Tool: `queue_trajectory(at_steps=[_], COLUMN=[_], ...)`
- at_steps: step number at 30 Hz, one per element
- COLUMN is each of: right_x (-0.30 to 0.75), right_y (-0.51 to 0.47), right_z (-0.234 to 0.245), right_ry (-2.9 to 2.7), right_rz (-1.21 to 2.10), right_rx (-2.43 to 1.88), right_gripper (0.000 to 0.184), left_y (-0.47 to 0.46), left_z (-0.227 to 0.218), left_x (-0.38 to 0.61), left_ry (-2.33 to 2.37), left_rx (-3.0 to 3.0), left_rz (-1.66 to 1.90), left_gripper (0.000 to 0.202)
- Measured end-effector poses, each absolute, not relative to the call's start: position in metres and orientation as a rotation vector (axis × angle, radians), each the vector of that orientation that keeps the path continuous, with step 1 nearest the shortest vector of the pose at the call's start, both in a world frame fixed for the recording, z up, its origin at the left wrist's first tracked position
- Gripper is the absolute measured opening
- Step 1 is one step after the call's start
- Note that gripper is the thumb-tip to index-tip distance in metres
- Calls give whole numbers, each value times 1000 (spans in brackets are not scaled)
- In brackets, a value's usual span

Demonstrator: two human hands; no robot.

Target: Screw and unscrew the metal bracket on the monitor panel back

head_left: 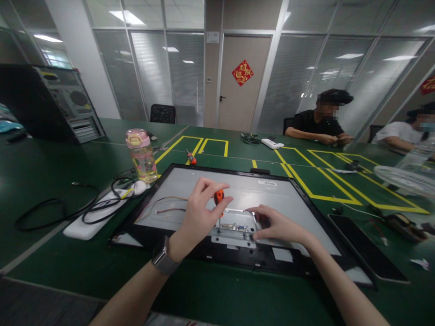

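Observation:
An LCD panel point(245, 196) in a black frame lies on the green table, its grey back facing up. Near its front edge sits a metal bracket point(231, 240) with a row of connector ports. My left hand point(200, 211), wearing a watch, has its fingers around an orange and black screwdriver point(219, 197), which stands upright with its shaft down at the bracket's left part. On the bracket's right side, my right hand point(274, 224) grips it between thumb and fingers; something dark shows under the palm. Thin wires point(171, 210) run across the panel to the left.
Left of the panel are a white power strip point(90, 219), a black cable point(54, 217) and a pink bottle point(142, 155). Behind lies another screwdriver point(191, 158). A black slab point(366, 246) rests at right. A computer case point(45, 103) stands far left; two people sit far right.

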State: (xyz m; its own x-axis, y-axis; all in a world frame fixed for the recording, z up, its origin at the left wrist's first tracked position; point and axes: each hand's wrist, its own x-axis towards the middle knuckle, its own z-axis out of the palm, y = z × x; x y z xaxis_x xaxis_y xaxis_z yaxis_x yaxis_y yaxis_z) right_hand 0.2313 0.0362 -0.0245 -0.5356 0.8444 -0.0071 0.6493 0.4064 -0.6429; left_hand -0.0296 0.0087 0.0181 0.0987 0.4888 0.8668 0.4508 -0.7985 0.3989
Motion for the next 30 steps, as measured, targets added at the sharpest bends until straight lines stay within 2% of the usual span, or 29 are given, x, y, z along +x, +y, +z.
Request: queue_trajectory(at_steps=[6,11,18,24,30], right_x=[232,232,231,232,233], right_y=[37,37,35,37,37], right_z=[-27,-26,-23,-25,-27], right_ry=[-2342,-2342,-2333,-2335,-2336], right_rz=[862,876,883,890,889], right_rx=[-1305,-1300,-1323,-1295,-1295], right_gripper=[68,69,70,71,70], left_y=[7,4,5,4,6], left_z=[22,23,21,21,22], left_x=[-30,-32,-31,-33,-31], left_ry=[950,861,847,778,841], left_rx=[2278,2217,2128,2059,2069], left_rz=[1780,1668,1730,1654,1777], left_gripper=[20,32,19,31,15])
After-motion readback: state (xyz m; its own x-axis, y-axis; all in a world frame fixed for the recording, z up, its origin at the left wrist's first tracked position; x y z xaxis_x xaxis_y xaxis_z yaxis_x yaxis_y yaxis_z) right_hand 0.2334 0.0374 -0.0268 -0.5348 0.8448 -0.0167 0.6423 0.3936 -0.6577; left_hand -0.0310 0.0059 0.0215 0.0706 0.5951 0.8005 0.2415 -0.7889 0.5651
